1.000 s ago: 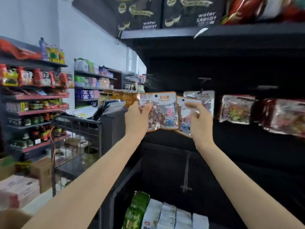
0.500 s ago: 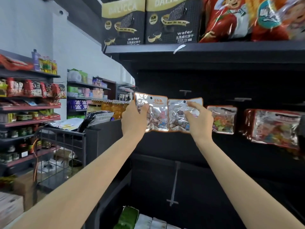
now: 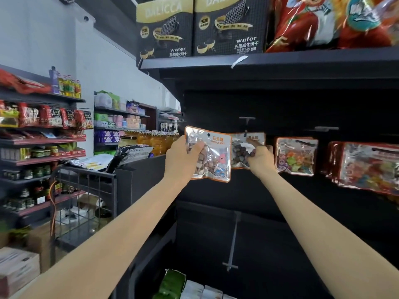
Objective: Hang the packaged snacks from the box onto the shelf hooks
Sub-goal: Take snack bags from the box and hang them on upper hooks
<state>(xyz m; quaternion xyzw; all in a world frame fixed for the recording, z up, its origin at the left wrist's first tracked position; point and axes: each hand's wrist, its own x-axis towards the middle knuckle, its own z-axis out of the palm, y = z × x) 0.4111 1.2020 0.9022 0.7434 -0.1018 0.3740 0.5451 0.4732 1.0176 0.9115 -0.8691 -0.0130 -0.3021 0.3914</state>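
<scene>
left hand (image 3: pixel 183 157): fingers and thumb curled round the left edge of a stone candy pouch (image 3: pixel 210 155), thumb lying across the clear window, pouch held upright in front of the shelf

stone candy pouch: looks like thin glossy film with loose lumps inside, so probably light, floppy and a bit slick; the round hang hole near the top is free, and the stiffer top seal beside it is likely the best place to pinch

right hand (image 3: pixel 260 157): fingers bunched and pinching the front of a second pouch (image 3: pixel 246 151), just right of the first

second pouch: its top sits right at a shelf hook (image 3: pixel 246 126); can't tell if the hole is actually threaded on

hung packs (image 3: pixel 296 156): colourful bags already on the hooks further right, sagging slightly, which suggests soft film

black shelf (image 3: pixel 302 59): wafer boxes (image 3: pixel 230 26) standing on top
</scene>
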